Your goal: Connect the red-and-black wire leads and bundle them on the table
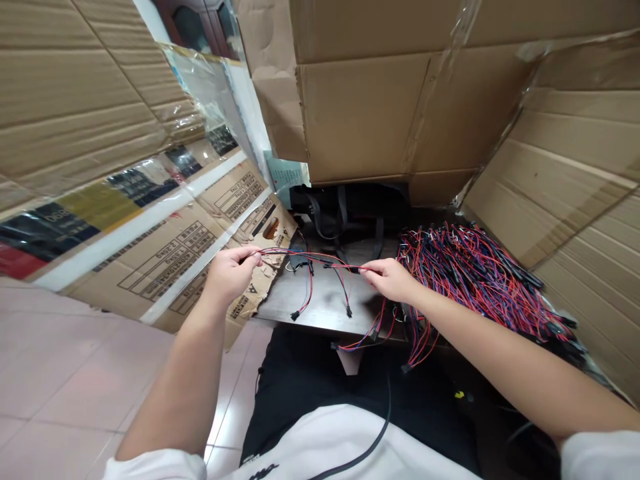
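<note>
Between my two hands a wire harness (305,254) of thin red and dark wires is stretched above the dark table (320,307). My left hand (234,270) pinches its left end, thumb against fingers. At the other side my right hand (387,277) is closed on the wires beside a dark sleeved part. Short branches with small black connectors (296,315) hang down from the harness or lie on the tabletop. More loose wire ends droop over the front edge below my right hand; which harness they belong to I cannot tell.
A large heap of red, blue and black wire harnesses (465,280) covers the right of the table. Cardboard panels (365,120) wall in the back and both sides. Behind the harness lies a black bag (360,207) with grey straps. My lap is against the front edge.
</note>
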Available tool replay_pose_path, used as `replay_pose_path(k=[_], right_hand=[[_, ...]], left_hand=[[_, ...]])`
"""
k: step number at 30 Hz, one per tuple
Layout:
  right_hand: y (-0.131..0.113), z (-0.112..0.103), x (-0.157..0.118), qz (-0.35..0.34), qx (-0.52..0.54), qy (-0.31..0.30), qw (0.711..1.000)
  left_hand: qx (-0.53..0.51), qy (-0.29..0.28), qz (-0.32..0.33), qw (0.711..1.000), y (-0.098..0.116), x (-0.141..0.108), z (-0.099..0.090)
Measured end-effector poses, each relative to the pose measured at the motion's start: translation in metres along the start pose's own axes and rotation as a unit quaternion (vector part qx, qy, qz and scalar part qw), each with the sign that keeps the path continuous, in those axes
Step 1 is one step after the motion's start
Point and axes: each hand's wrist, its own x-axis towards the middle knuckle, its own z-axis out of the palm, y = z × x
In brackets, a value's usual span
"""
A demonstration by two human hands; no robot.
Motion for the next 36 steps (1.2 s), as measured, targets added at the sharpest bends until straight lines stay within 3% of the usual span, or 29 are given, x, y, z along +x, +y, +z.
replay_pose_path(k=[3, 7, 10, 17, 21, 24, 27, 32, 36], right_hand=[[0.007, -0.008, -0.003, 0.026, -0.050, 0.026, 0.998], [0.011, -0.020, -0.006, 0.047, -0.139, 0.050, 0.988], [0.009, -0.022, -0.006, 0.052, -0.192, 0.032, 0.980], [-0.006, 0.009, -0.008, -0.007, -0.254, -0.086, 0.963], [-0.016, 0.008, -0.017, -0.047, -0.254, -0.117, 0.959], [-0.030, -0.003, -0.025, -0.080, -0.185, -0.083, 0.976], [-0.051, -0.008, -0.032, -0.127, -0.022, -0.043, 0.991], [-0.089, 0.008, -0.037, -0.183, 0.154, -0.034, 0.970], [-0.107, 0.033, -0.045, -0.140, 0.286, 0.018, 0.948]], left_hand=[[-0.015, -0.012, -0.002, 1.000, -0.001, 0.000, -0.003], [-0.028, 0.041, -0.025, 0.998, 0.009, -0.004, -0.018], [-0.033, 0.074, -0.013, 0.997, 0.020, -0.008, -0.031], [0.008, 0.020, 0.131, 0.991, 0.056, -0.021, -0.031], [0.041, -0.028, 0.262, 0.964, 0.079, -0.026, -0.027], [0.053, -0.060, 0.336, 0.938, 0.090, -0.028, -0.026], [0.051, -0.084, 0.373, 0.923, 0.098, -0.028, -0.023], [0.038, -0.108, 0.374, 0.920, 0.115, -0.028, -0.018], [0.027, -0.115, 0.358, 0.926, 0.123, -0.030, -0.017]])
